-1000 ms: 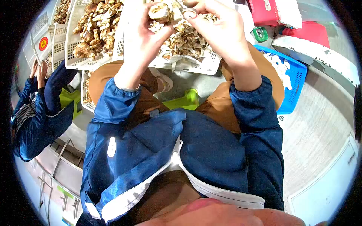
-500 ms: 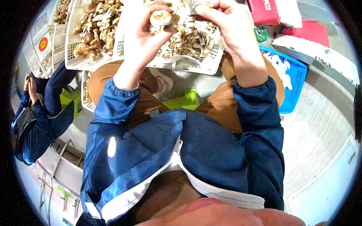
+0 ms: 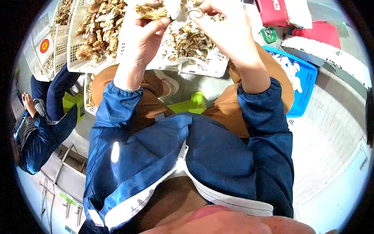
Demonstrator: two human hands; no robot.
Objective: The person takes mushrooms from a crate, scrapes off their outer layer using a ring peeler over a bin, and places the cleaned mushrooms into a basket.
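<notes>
At the top of the view my left hand (image 3: 146, 35) is closed round a brown mushroom (image 3: 151, 12) that lies sideways between thumb and fingers. My right hand (image 3: 230, 29) is closed in a pinch, with a ring-shaped edge showing at its thumb; the rest of what it holds is washed out by glare. Both hands are above a white crate (image 3: 202, 71) with a heap of pale and brown peelings (image 3: 189, 42). Left of it, another white crate (image 3: 74, 58) holds whole brown mushrooms (image 3: 99, 31).
A blue basket (image 3: 309, 84) with white pieces stands at the right, beside a green container (image 3: 269, 35) and red containers (image 3: 319, 34). Lime-green plastic (image 3: 191, 103) shows between my knees. Another person (image 3: 39, 124) sits at the far left.
My left hand has turned the mushroom from end-on to sideways and moved slightly left. My right hand went right, then came back left. The other person's hands have moved down, away from the crate.
</notes>
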